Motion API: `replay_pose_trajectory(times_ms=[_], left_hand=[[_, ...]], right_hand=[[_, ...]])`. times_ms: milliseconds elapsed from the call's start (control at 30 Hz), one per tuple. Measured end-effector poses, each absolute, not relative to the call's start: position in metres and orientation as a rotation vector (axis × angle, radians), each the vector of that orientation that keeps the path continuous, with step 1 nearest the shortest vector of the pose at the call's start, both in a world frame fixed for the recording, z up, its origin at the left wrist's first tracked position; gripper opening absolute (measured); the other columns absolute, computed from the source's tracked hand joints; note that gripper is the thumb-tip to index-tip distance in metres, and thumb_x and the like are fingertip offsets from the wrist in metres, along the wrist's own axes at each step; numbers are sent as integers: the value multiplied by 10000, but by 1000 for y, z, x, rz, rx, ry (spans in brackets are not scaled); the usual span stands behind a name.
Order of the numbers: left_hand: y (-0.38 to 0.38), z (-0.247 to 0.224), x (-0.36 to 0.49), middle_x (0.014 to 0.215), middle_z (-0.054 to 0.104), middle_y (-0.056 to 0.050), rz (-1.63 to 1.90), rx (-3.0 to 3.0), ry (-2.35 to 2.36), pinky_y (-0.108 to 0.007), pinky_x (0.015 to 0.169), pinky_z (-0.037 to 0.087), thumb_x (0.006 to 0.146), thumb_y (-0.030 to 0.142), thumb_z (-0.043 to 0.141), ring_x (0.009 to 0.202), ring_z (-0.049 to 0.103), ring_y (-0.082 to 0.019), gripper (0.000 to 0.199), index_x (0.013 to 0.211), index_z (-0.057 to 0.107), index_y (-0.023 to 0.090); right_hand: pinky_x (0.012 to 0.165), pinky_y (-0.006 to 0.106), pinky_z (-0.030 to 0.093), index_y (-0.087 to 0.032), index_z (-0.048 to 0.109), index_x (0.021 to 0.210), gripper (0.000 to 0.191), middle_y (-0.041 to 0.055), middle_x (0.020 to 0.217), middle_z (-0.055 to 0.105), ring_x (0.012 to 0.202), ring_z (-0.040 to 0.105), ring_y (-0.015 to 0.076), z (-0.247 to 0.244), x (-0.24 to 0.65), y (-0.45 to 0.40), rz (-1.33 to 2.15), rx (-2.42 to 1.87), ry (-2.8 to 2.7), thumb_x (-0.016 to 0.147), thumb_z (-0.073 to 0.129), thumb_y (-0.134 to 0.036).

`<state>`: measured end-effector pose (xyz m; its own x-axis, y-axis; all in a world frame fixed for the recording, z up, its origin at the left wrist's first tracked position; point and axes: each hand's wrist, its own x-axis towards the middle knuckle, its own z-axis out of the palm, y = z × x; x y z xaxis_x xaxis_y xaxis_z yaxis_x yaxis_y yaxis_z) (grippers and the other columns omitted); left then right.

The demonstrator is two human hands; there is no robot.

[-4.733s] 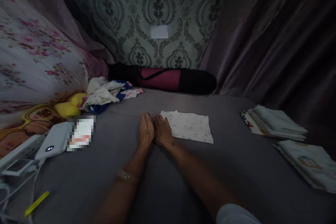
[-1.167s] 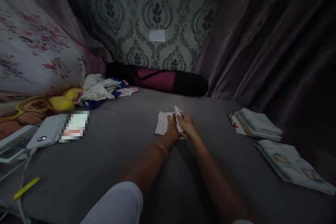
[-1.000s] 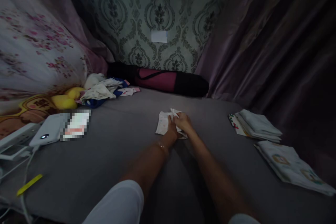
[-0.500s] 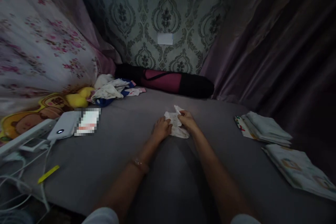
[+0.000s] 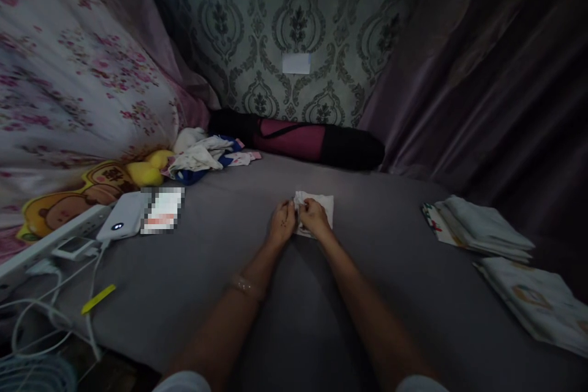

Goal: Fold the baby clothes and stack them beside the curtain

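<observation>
A small white cloth, folded to a rough square, lies on the grey bed sheet in front of me. My left hand is at its left edge, fingers bent together and closed on that edge. My right hand rests over the middle of the cloth with curled fingers, pinching a fold of it close to my left fingertips. Part of the cloth is hidden under the right hand.
Folded white cloths and another folded printed cloth lie to the right. On the left are a power bank, a power strip with cables and a yellow strip. Crumpled clothes and a long black-and-maroon bag lie behind.
My right hand has brought the lifted corner of the cloth down and left, so the cloth now lies flatter and squarer. My left hand has shifted from on top to its left edge.
</observation>
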<state>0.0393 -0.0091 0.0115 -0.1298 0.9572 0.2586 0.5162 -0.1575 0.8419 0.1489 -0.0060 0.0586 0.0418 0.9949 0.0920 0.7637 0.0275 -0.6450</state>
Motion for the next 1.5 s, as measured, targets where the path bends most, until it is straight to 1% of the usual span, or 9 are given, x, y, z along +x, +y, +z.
replay_pose_trajectory(times_ms=[167,300,500,633,767,1000,1133,1367,1500], left_hand=[[-14,19,41,1279,574,-180,1157,1685,1744,-372,1083,343,953,408,320,1245,502,-243,466,923,682,115],[-16,19,42,1301,550,-184,1128,1730,1769,-403,1061,370,856,439,534,1248,492,-279,339,804,659,128],[-17,19,40,1344,504,-193,1056,1755,1765,-392,1024,405,779,267,619,1208,520,-280,162,836,635,116],[-17,19,39,1333,514,-175,1078,1717,1748,-387,984,437,811,264,570,1161,551,-260,149,813,627,126],[-17,19,39,1291,540,-163,1109,1719,1752,-377,976,441,810,263,563,1138,560,-250,134,805,613,138],[-19,16,38,1148,587,-141,1163,1790,1746,-379,984,431,807,189,529,1126,536,-232,230,1024,574,126],[-19,13,38,1153,579,-119,1185,1886,1683,-368,1001,419,842,165,473,1123,530,-214,322,1152,556,144],[-14,3,41,1171,563,-145,1170,1928,1720,-364,1023,401,876,148,403,1106,540,-214,295,1075,619,120],[-14,5,37,1135,576,-131,1145,1936,1704,-332,1011,412,784,34,391,1105,536,-195,362,1064,604,117]], right_hand=[[662,248,497,-151,630,1003,289,104,970,705,709,666,147,62,155,-7,914,-1652,-1706,929,361,-224],[526,209,499,-133,568,1086,277,98,951,712,573,650,105,75,174,-5,1192,-1526,-1353,925,346,-173],[491,196,470,-121,563,1048,241,98,905,698,548,616,96,85,217,7,1037,-1467,-965,911,379,-196],[597,251,513,-136,592,1063,277,91,927,693,641,646,129,69,233,12,851,-1523,-1049,876,409,-229],[854,307,483,-130,606,1117,353,113,1058,680,940,643,173,55,231,13,572,-1639,-1365,875,366,-223],[1130,399,208,-68,426,1387,521,171,1473,391,1387,295,222,53,199,5,209,-1626,-1952,943,264,-288],[1141,466,128,-80,338,1449,579,156,1537,276,1436,165,251,44,190,4,160,-1747,-2091,970,228,-386],[1136,463,138,-64,299,1464,604,153,1539,273,1429,180,268,30,192,6,199,-1861,-2156,975,232,-412],[1140,459,125,-77,305,1464,598,140,1547,259,1427,184,267,32,191,6,203,-1890,-2161,975,236,-414]])
